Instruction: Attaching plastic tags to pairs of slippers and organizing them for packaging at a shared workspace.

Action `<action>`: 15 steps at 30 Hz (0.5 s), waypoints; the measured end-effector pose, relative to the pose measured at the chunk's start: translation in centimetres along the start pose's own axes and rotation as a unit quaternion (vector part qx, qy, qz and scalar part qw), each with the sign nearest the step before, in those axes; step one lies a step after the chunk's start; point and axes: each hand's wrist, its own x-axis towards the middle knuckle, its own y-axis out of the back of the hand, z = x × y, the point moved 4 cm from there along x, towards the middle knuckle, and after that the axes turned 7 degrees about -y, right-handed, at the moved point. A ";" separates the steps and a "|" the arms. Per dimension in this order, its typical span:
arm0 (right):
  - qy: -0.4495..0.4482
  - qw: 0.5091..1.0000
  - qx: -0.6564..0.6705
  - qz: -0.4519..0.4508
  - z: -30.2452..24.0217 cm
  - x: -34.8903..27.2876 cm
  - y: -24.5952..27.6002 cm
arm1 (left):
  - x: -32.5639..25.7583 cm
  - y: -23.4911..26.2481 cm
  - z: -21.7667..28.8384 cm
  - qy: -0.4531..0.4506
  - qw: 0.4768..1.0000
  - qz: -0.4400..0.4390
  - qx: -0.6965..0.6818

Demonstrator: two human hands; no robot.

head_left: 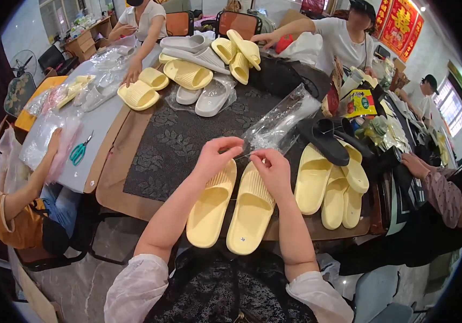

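In front of me, a pair of pale yellow slippers lies side by side at the near table edge, toes away from me: the left slipper and the right slipper. My left hand is closed in a pinch above the left slipper's toe. Over the right slipper's toe, my right hand pinches too. A thin pale strand seems to run between both sets of fingertips; its ends are hidden. Just beyond my hands lies a clear plastic bag holding a bundle of thin white strands.
More yellow slippers and a black slipper lie to my right. Yellow and grey slippers are piled at the far side. Green-handled scissors rest on the left table near a co-worker's arm. Other people work around the dark patterned mat.
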 end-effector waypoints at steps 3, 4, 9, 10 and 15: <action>0.019 1.000 0.010 -0.007 0.2 -0.2 -0.3 | -0.4 -0.7 0.3 0.053 0.993 -0.077 0.074; 0.004 1.000 0.030 -0.006 0.4 -0.3 -0.3 | -0.4 -0.7 0.4 0.044 0.994 -0.063 0.076; -0.055 0.997 0.049 0.003 0.8 -0.2 -0.2 | -0.2 0.0 0.5 0.069 0.995 -0.043 0.063; -0.013 0.999 0.039 -0.010 0.4 -0.4 -0.5 | -0.3 -0.2 -0.1 0.042 0.996 -0.060 0.046; 0.043 0.999 0.008 0.007 -0.2 -0.5 -0.7 | -0.4 -0.3 0.1 0.021 0.992 -0.075 0.103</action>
